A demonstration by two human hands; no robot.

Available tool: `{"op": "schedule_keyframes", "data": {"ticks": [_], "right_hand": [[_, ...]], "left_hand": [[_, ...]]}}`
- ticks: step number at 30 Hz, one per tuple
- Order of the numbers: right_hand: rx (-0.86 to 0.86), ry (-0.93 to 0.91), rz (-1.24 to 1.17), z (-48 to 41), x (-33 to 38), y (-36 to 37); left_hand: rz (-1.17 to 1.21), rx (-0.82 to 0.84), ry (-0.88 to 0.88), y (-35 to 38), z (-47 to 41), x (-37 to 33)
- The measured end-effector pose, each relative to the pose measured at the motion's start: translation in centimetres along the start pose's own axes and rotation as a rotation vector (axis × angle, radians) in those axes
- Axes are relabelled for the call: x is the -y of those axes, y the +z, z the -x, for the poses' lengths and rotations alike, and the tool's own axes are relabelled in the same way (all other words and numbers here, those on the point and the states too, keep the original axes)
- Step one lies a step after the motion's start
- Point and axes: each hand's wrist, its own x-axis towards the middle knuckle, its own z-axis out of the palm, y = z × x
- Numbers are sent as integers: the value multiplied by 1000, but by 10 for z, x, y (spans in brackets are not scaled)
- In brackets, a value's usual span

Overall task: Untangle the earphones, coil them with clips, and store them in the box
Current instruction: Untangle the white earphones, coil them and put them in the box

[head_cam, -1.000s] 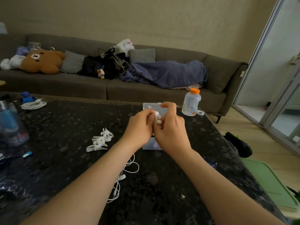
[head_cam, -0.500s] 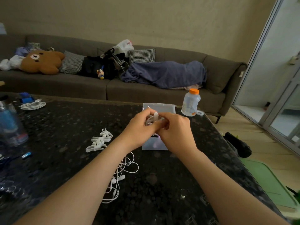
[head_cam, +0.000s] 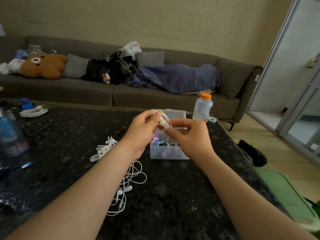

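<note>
The left hand [head_cam: 142, 132] and right hand [head_cam: 190, 137] pinch a white coil [head_cam: 162, 125] mid frame, hiding part of the box [head_cam: 168, 154]. Clips [head_cam: 103, 148] lie left of it. Colored cords [head_cam: 158, 142] sit inside.

No text, brand name, number or sign can be read anywhere in this view. A white plastic bag [head_cam: 132, 49] on the sofa, upper centre of the frame, carries a small reddish print that is too blurred to make out. The clear bottle with an orange cap [head_cam: 202, 108], right of centre, shows only faint pale marks on its side. The blue bottle [head_cam: 8, 134] at the left edge has a dark band near its base, with no legible letters.
</note>
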Motion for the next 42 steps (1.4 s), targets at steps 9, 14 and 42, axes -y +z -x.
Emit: {"op": "schedule_keyframes", "data": {"ticks": [9,14,42], "right_hand": [[-78,72,-201,6,4,-5],[-27,97,-287,8,6,-8],[-109,-130,326,-11,-10,0]], "left_hand": [[333,48,-138,0,-2,-10],[276,44,-181,-1,-1,-11],[151,87,-269,23,-4,-12]]}}
